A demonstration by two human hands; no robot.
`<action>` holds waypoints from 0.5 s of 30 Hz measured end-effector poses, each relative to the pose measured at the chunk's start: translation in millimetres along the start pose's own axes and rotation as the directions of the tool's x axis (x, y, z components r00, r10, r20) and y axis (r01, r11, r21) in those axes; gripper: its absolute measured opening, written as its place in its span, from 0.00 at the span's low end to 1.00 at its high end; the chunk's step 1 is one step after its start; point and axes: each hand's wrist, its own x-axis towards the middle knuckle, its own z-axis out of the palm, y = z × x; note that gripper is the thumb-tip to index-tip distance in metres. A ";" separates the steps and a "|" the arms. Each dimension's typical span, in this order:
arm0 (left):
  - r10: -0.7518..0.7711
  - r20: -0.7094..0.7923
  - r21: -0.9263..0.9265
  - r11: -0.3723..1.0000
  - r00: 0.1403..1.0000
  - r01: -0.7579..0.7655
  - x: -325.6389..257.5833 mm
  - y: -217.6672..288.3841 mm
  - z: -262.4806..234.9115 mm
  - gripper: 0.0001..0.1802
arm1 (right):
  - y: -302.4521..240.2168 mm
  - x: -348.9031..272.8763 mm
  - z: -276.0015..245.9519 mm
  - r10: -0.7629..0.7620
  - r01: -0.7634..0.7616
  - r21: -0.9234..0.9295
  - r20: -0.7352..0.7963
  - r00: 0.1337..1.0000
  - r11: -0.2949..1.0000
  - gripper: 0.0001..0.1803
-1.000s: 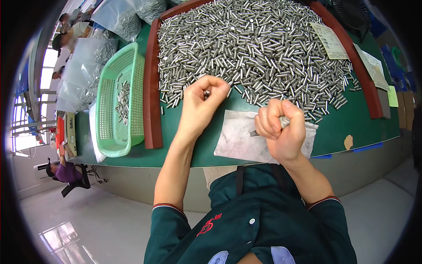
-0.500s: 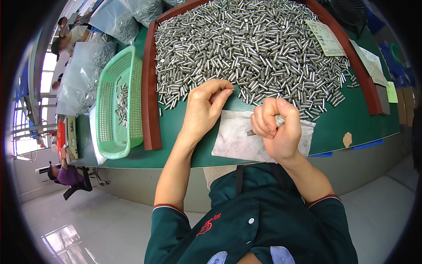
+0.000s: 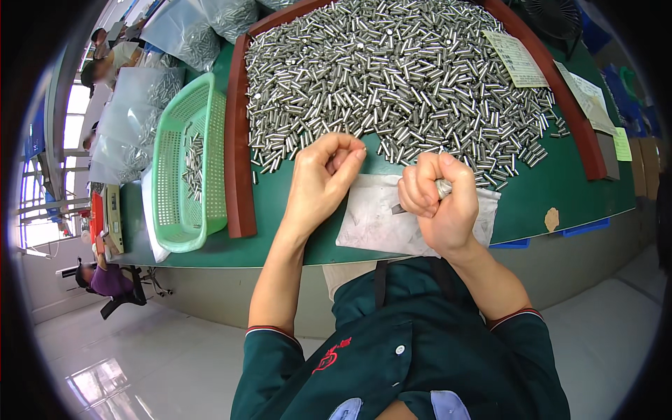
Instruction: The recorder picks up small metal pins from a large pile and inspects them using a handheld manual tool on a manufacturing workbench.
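Note:
A big heap of short shiny metal pins [image 3: 399, 77] covers the green table inside a brown wooden frame [image 3: 236, 140]. My left hand [image 3: 323, 175] rests at the heap's near edge, its fingers curled and the thumb and forefinger pinched together; whether a pin sits between them I cannot tell. My right hand [image 3: 439, 199] is a fist over a white cloth [image 3: 378, 224], gripping a small bunch of metal pins, with one dark tip poking out to the left.
A green plastic basket [image 3: 183, 168] holding several pins stands left of the frame. Clear bags of pins [image 3: 140, 105] lie beyond it. Paper slips [image 3: 514, 56] rest on the right. Another person sits at the far left [image 3: 105, 280].
My left hand has drawn back from the heap toward me, fingers curling in. My right fist has stayed over the cloth, shifting slightly.

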 end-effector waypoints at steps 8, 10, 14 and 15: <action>0.117 0.112 0.233 0.962 0.987 -0.141 -46.0 19.0 12.2 0.04 | -3.6 2.3 2.8 0.003 -0.002 -0.063 0.015 1.000 0.998 0.22; 0.046 0.095 0.212 0.975 0.994 -0.065 -46.3 13.8 14.8 0.04 | -4.3 2.1 1.3 -0.032 0.032 -0.002 0.020 0.999 0.999 0.22; 0.034 0.081 0.176 0.983 0.996 -0.047 -47.6 11.6 17.4 0.04 | -4.2 2.0 1.3 -0.046 0.045 0.034 0.014 0.999 0.998 0.22; 0.032 0.086 0.173 0.984 0.996 -0.046 -48.3 10.2 17.8 0.04 | -3.2 1.8 1.6 -0.047 0.047 0.024 0.016 0.999 0.999 0.22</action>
